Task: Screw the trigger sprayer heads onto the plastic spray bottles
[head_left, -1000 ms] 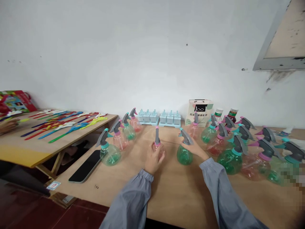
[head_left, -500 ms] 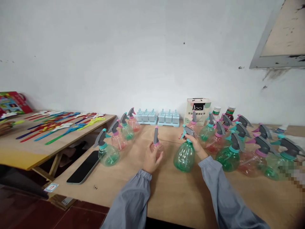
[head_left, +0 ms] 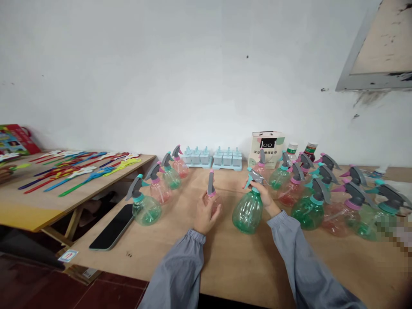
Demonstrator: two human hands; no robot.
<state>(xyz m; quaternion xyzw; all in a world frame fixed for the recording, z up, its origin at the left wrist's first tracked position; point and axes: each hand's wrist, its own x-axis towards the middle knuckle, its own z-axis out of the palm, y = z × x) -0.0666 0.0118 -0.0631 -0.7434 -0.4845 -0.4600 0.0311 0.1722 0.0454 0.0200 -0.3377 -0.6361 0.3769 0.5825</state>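
Observation:
My left hand [head_left: 206,214] is wrapped round a pink spray bottle [head_left: 211,189] with a grey head and pink collar, which stands upright and is partly hidden by the fingers. My right hand [head_left: 266,197] grips the neck of a green spray bottle [head_left: 247,212] with a turquoise collar and trigger; this bottle leans slightly. To the left stand several more spray bottles, the nearest a green one [head_left: 146,210] and a pink one [head_left: 160,191]. A larger group fills the right side, among them a green bottle [head_left: 308,213] and a pink bottle [head_left: 339,219].
A black phone [head_left: 112,227] lies at the table's left edge. Light-blue ice-pop moulds [head_left: 227,159] and a paper bag [head_left: 257,150] stand by the wall. Across a gap, the left table [head_left: 16,205] bears colourful strips [head_left: 75,183]; a co-worker's hand [head_left: 4,173] shows there.
The green bottle in my right hand has shifted slightly left and toward me. My left hand stays round the pink bottle. The view has moved a little.

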